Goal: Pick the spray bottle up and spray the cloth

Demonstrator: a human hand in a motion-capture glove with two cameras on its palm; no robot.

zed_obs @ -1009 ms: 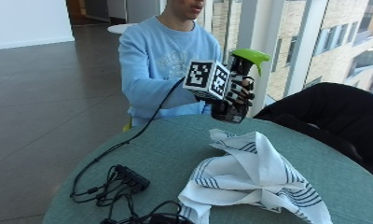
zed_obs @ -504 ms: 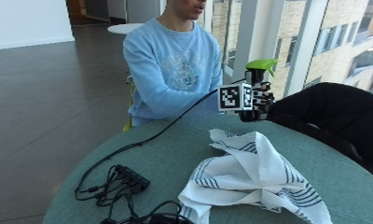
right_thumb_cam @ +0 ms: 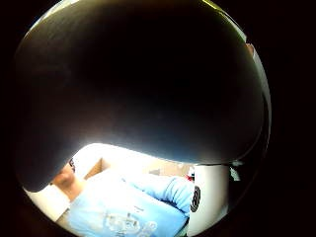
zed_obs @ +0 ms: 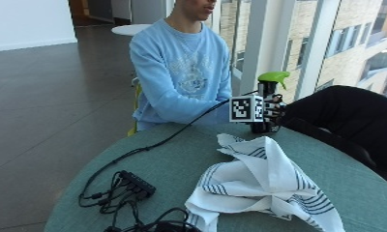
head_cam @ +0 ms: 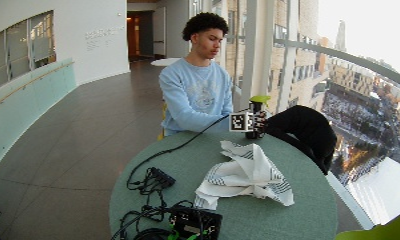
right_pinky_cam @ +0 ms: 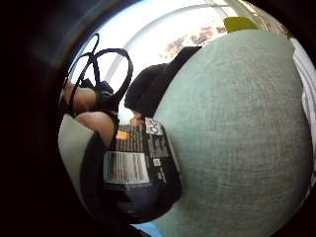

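At the far edge of the round green table (zed_obs: 181, 164), the right hand (zed_obs: 271, 113) wraps its grip around the spray bottle (zed_obs: 269, 89), near the striped cloth (zed_obs: 264, 188). The bottle's label has a barcode; its words are unreadable.

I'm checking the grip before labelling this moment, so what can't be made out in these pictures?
- Fingers of the black-gloved right hand: hidden in the outside view behind the marker.
- Dark spray bottle with green trigger head: whether its base touches the round green table is hidden by the hand.
- Label text on the bottle: too blurred in the little finger side palm view.
- Thumb side palm view: mostly blocked by a dark surface.
- White striped cloth: any wetness is too fine to see.
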